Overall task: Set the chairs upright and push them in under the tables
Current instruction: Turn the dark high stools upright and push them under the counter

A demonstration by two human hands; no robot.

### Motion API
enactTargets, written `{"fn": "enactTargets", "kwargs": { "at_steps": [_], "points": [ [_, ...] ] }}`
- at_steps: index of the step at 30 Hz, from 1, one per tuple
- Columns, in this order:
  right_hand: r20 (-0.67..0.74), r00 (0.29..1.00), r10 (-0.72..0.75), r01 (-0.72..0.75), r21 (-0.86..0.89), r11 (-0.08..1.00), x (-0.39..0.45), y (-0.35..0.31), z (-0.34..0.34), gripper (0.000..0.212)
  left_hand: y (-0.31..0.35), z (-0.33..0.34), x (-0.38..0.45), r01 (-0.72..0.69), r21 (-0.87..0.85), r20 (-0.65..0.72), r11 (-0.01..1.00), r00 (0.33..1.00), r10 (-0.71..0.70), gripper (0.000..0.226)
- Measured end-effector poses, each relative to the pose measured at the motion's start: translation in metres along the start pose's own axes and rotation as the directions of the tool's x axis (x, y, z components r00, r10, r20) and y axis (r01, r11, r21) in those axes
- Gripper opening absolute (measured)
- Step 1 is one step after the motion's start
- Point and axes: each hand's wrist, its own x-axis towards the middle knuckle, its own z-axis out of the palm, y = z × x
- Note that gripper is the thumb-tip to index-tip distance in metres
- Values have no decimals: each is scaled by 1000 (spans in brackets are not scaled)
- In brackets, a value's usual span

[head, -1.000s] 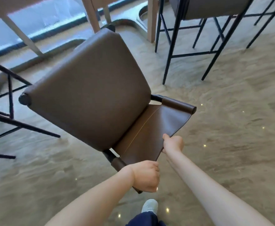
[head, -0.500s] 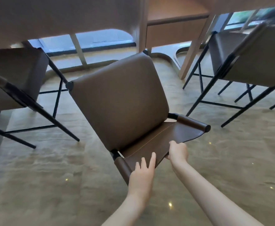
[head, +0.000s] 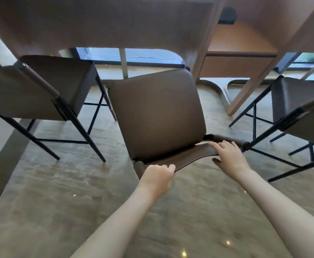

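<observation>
A brown leather chair [head: 158, 112] stands upright in front of me, its seat facing me and its front edge near the wooden table [head: 100, 21]. My left hand [head: 158, 176] is closed on the left end of the chair's backrest [head: 189, 157]. My right hand [head: 228, 155] grips the right end of the backrest, fingers over the top and thumb underneath. The chair's legs are hidden under its seat.
A matching chair [head: 41, 90] stands to the left and another [head: 299, 108] to the right, both on black metal legs. A second wooden table [head: 264, 43] with a slanted leg is at the back right. The floor [head: 59, 202] is glossy beige stone.
The chair has swung from a tilted pose to upright and moved toward the table. My left hand went from open fingers to gripping the backrest; my right hand shifted to the backrest's right end.
</observation>
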Motion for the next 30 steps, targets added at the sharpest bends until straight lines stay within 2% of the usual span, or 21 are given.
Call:
{"fn": "enactTargets", "kwargs": {
  "at_steps": [2,3,5,7,11,14,17,22,30],
  "points": [
    [149,989,-9,39,-201,979,28,10,-12,53,-14,-9,13,52,-142,-89,989,994,-65,35],
    [170,985,-31,73,-247,966,39,12,-17,52,-20,-14,19,88,-209,-126,974,985,-116,49],
    [170,984,-54,96,-249,964,59,9,-27,49,-31,-27,30,124,-256,-134,959,978,-162,69],
    [161,985,-64,100,-229,968,74,3,-35,44,-44,-37,39,149,-256,-92,955,980,-178,73],
    [60,993,-99,110,-214,971,98,-1,-49,22,-68,-50,62,268,-223,-16,937,960,-278,47],
    [-5,992,-127,123,-210,970,118,-2,-58,18,-80,-58,79,304,-156,15,940,952,-306,42],
    [-33,986,-162,151,-221,964,134,-4,-65,19,-95,-66,92,345,-161,26,925,938,-346,43],
    [-29,980,-197,185,-238,954,159,-3,-74,20,-110,-74,110,348,-146,21,926,937,-349,40],
    [66,960,-273,280,-235,931,223,-14,-110,17,-157,-97,155,415,-145,63,898,910,-410,46]
  ]
}}
